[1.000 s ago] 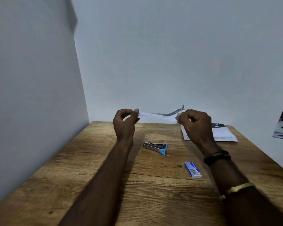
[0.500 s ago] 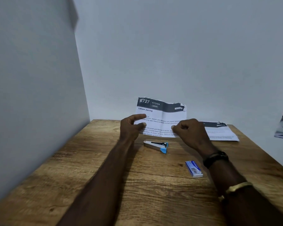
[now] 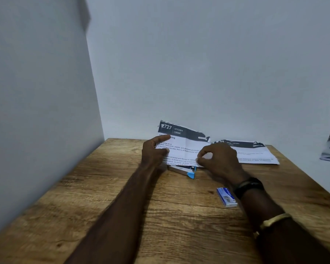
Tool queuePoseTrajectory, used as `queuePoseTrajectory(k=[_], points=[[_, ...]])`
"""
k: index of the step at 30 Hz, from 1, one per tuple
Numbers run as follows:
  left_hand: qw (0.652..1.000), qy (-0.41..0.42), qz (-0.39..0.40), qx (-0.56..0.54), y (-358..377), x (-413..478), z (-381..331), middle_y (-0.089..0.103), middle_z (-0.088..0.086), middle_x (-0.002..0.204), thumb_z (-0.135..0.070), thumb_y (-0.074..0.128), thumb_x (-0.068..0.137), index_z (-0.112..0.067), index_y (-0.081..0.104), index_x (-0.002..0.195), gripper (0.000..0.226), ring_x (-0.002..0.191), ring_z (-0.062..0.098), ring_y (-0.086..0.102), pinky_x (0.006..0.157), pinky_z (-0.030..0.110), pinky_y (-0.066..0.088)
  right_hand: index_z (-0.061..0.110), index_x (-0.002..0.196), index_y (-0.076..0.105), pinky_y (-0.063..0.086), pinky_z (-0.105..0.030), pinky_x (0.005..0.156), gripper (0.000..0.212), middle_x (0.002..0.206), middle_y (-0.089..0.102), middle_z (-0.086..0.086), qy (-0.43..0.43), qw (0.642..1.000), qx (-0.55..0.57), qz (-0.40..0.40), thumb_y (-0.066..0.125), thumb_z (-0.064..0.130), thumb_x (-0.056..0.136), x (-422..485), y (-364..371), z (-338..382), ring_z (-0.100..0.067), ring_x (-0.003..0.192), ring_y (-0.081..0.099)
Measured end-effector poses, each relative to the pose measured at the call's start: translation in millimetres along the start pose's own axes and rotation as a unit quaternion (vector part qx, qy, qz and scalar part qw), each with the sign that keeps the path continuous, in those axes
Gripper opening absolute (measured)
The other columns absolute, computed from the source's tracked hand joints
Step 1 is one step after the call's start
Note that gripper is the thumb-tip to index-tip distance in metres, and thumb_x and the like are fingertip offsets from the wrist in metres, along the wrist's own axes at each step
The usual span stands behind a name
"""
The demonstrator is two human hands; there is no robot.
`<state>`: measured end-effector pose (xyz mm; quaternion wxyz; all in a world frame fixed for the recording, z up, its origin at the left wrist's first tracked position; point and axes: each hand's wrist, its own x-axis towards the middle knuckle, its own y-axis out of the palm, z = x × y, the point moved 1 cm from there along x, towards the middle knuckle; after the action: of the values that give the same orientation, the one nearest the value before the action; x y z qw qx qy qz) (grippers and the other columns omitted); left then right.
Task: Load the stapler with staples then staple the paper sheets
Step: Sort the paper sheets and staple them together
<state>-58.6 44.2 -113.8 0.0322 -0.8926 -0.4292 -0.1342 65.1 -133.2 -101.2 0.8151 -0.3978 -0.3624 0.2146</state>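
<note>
Light: dim, cool and even, with a grey-blue cast on the left wall (image 3: pixel 36 111) and back wall (image 3: pixel 217 63).
Shadows: a soft dark band on the wooden table (image 3: pixel 103 216) just right of the left forearm (image 3: pixel 122 206), and a dark wedge high on the left wall.
Exposure: left hand (image 3: pixel 152 153) and right hand (image 3: pixel 219 159) near-black, with little surface detail.
Focus: heading on the printed sheet (image 3: pixel 183 147) legible, small print smeared; staple box (image 3: pixel 226 197) label soft.
Distortion: wide-angle; the wall corner leans and the table edges splay.

sheet (image 3: pixel 187 149) tipped upright, lowered toward table (image 3: pixel 107 187)
</note>
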Motion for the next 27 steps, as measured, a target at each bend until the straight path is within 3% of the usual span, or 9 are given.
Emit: queuePoseTrajectory(k=[3,5,10,12,15,17,19,22,27], points=[[1.0,-0.007,-0.011,-0.009,1.4,-2.1,-0.7,0.069,0.0,0.1,0.027,0.055,0.081,-0.002,0.069,0.12,0.051,0.065,0.0,0.07,0.054,0.014,0.055,0.031,0.099,0.077,0.053,-0.038,0.092,0.036,0.108,0.072,0.01,-0.028,0.994,0.059,0.085,0.081,0.056,0.074,-4.2,4.8,10.5,-0.013,0.102,0.063],[1.0,-0.01,-0.015,-0.018,2.2,-3.2,-1.0,0.07,0.006,0.106,0.025,0.058,0.081,-0.003,0.071,0.119,0.049,0.072,0.006,0.07,0.055,0.016,0.055,0.03,0.108,0.074,0.054,-0.035,0.09,0.053,0.112,0.068,0.011,-0.044,0.988,0.027,0.145,0.081,0.064,0.068,-7.4,13.0,17.3,-0.011,0.102,0.063],[1.0,-0.001,-0.022,-0.013,0.0,-2.0,1.5,0.073,0.011,0.112,0.014,0.067,0.082,-0.006,0.075,0.111,0.036,0.085,0.019,0.071,0.065,0.025,0.06,0.027,0.117,0.072,0.052,-0.035,0.097,0.042,0.12,0.069,0.004,-0.071,0.984,-0.017,0.164,0.083,0.043,0.08,-5.2,23.9,21.3,-0.017,0.112,0.063],[1.0,-0.011,-0.022,-0.017,-0.5,-1.3,3.3,0.074,0.01,0.109,0.014,0.067,0.082,-0.008,0.075,0.109,0.036,0.083,0.021,0.072,0.066,0.029,0.062,0.028,0.111,0.074,0.05,-0.029,0.09,0.032,0.114,0.069,0.007,-0.072,0.984,-0.003,0.164,0.082,0.037,0.082,-3.7,22.4,18.6,-0.014,0.108,0.063],[0.999,-0.02,-0.022,-0.018,-1.3,0.3,5.8,0.075,0.011,0.108,0.014,0.067,0.082,-0.01,0.076,0.107,0.037,0.086,0.026,0.073,0.075,0.039,0.063,0.025,0.098,0.077,0.047,-0.02,0.076,0.016,0.101,0.072,0.007,-0.05,0.98,0.087,0.173,0.082,0.024,0.083,0.2,13.3,9.0,-0.009,0.093,0.065],[1.0,-0.02,-0.02,-0.009,-2.0,1.5,6.6,0.074,0.012,0.11,0.015,0.067,0.081,-0.009,0.076,0.11,0.038,0.088,0.028,0.072,0.08,0.043,0.063,0.014,0.101,0.078,0.05,-0.024,0.077,0.015,0.096,0.073,-0.001,-0.018,0.966,0.183,0.181,0.081,0.015,0.086,3.8,4.0,1.9,-0.012,0.086,0.064],[0.999,-0.026,-0.019,-0.003,-2.0,2.4,6.7,0.074,0.012,0.111,0.015,0.067,0.081,-0.011,0.076,0.111,0.041,0.085,0.026,0.071,0.077,0.04,0.062,0.004,0.106,0.076,0.053,-0.029,0.073,0.016,0.089,0.069,-0.007,0.026,0.929,0.324,0.179,0.075,0.006,0.09,4.9,-0.7,-1.5,-0.017,0.081,0.061],[0.999,-0.031,-0.016,0.005,1.5,2.8,8.6,0.074,0.012,0.111,0.016,0.066,0.08,-0.012,0.076,0.112,0.044,0.078,0.019,0.071,0.069,0.029,0.061,0.002,0.115,0.07,0.059,-0.035,0.075,0.02,0.097,0.068,-0.01,0.084,0.877,0.45,0.146,0.068,0.005,0.096,9.1,0.4,2.6,-0.02,0.087,0.063],[0.999,-0.048,-0.015,-0.018,6.1,1.8,10.3,0.075,0.011,0.109,0.018,0.065,0.08,-0.015,0.077,0.106,0.044,0.078,0.023,0.075,0.074,0.039,0.064,0.005,0.122,0.069,0.062,-0.04,0.089,0.023,0.11,0.072,-0.013,0.104,0.846,0.509,0.117,0.06,0.01,0.102,25.0,13.5,25.2,-0.025,0.098,0.069]])
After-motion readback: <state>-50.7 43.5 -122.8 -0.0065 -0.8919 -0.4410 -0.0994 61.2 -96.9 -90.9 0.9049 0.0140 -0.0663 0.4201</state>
